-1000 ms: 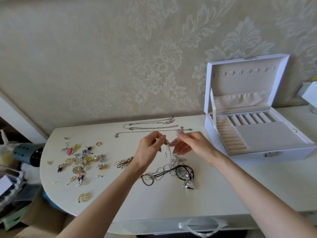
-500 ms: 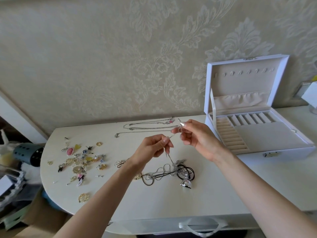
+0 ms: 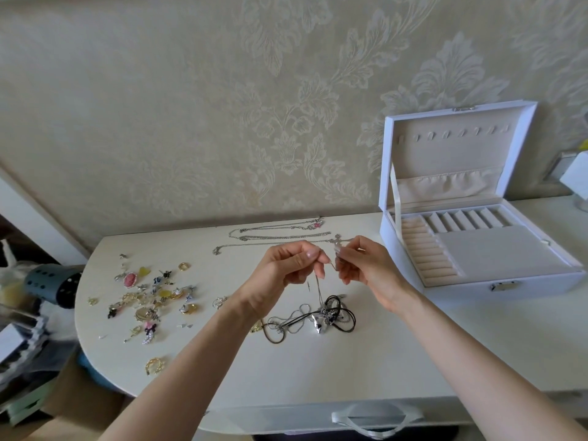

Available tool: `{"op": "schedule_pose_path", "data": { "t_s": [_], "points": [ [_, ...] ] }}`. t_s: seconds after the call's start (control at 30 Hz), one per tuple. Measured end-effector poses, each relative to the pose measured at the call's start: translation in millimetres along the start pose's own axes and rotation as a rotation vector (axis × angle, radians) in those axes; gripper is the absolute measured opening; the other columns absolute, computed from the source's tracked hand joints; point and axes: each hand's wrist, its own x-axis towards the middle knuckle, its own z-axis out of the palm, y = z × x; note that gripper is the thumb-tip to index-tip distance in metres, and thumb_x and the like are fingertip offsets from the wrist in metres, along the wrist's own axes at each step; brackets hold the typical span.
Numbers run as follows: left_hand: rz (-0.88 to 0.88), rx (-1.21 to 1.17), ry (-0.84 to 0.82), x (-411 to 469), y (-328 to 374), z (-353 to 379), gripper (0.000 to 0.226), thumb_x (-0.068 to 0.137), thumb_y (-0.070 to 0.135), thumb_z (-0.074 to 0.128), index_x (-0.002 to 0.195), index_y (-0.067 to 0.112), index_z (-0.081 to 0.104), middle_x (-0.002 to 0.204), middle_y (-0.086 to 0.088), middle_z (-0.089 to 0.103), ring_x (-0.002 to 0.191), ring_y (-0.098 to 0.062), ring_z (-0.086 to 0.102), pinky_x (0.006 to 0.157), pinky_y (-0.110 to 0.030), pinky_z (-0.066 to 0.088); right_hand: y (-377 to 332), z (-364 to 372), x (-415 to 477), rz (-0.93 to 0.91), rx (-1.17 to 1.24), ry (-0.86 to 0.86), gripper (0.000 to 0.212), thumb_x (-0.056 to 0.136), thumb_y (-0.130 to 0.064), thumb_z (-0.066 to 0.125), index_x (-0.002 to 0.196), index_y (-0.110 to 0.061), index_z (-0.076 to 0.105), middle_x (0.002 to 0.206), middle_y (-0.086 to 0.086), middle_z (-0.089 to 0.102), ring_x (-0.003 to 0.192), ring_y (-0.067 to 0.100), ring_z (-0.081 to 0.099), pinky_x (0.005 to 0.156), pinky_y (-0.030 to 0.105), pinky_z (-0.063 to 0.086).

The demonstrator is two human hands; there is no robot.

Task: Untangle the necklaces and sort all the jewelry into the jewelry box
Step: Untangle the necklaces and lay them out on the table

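Silver chain (image 3: 319, 289) was pinched by your left hand (image 3: 284, 276) and right hand (image 3: 366, 270); hard pulling risked cinching the tangle (image 3: 318, 318).

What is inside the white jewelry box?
Inside the jewelry box only beige lining shows: ring rolls, narrow slots, a flat pad. The pouch's inside and anything under the pad are hidden.

Soft, even daylight fills the scene, bright and a little washed out on the white table (image 3: 318, 377). Shadows on it are faint and diffuse. Wide-angle distortion curves the table edge and the wall (image 3: 191, 122) at its base. The tangled necklaces (image 3: 318, 316) look slightly soft.
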Motion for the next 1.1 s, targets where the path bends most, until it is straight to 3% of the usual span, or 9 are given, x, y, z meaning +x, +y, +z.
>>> {"op": "schedule_pose_path", "data": {
  "t_s": [0.37, 0.7, 0.87, 0.97, 1.1],
  "points": [
    [0.048, 0.005, -0.014, 1, 8, 0, 0.022, 0.085, 0.023, 0.053, 0.074, 0.020, 0.072, 0.065, 0.002, 0.063, 0.057, -0.007, 0.038, 0.055, -0.014, 0.031, 19, -3, 1, 0.057, -0.064, 0.089, 0.015, 0.087, -0.004, 0.062, 0.078, -0.003, 0.050, 0.065, 0.013, 0.064, 0.051, 0.020, 0.059, 0.050, 0.028, 0.050],
    [0.038, 0.029, 0.001, 3, -1, 0, 0.020, 0.089, 0.018, 0.054, 0.080, 0.017, 0.071, 0.074, -0.002, 0.068, 0.079, -0.015, 0.062, 0.084, -0.025, 0.046, 15, -1, 3, 0.026, -0.060, 0.147, 0.013, 0.085, -0.002, 0.064, 0.079, -0.001, 0.053, 0.065, 0.015, 0.065, 0.051, 0.021, 0.058, 0.047, 0.027, 0.050],
    [-0.255, 0.214, 0.235, 8, -31, -6, 0.015, 0.093, 0.011, 0.055, 0.092, 0.000, 0.066, 0.074, -0.008, 0.067, 0.060, -0.014, 0.062, 0.073, -0.034, 0.055, 17, -2, 0, 0.023, -0.171, 0.043, 0.006, 0.086, 0.001, 0.061, 0.085, -0.004, 0.058, 0.071, 0.013, 0.070, 0.047, 0.018, 0.050, 0.042, 0.025, 0.039],
    [-0.280, 0.308, 0.276, 8, -40, -9, 0.014, 0.093, 0.011, 0.056, 0.091, 0.002, 0.068, 0.071, -0.005, 0.066, 0.052, -0.011, 0.056, 0.060, -0.026, 0.055, 20, -2, -2, -0.022, -0.259, -0.039, 0.019, 0.088, 0.005, 0.055, 0.087, -0.010, 0.065, 0.075, 0.008, 0.071, 0.049, 0.015, 0.049, 0.043, 0.022, 0.037],
    [-0.257, 0.426, 0.299, 8, -42, -8, 0.013, 0.091, 0.013, 0.058, 0.089, 0.006, 0.069, 0.071, -0.004, 0.066, 0.055, -0.013, 0.051, 0.054, -0.022, 0.048, 24, 3, -2, -0.041, -0.332, -0.097, 0.034, 0.086, 0.010, 0.050, 0.079, -0.014, 0.073, 0.078, 0.006, 0.066, 0.061, 0.011, 0.055, 0.057, 0.023, 0.048]
  ]
}}
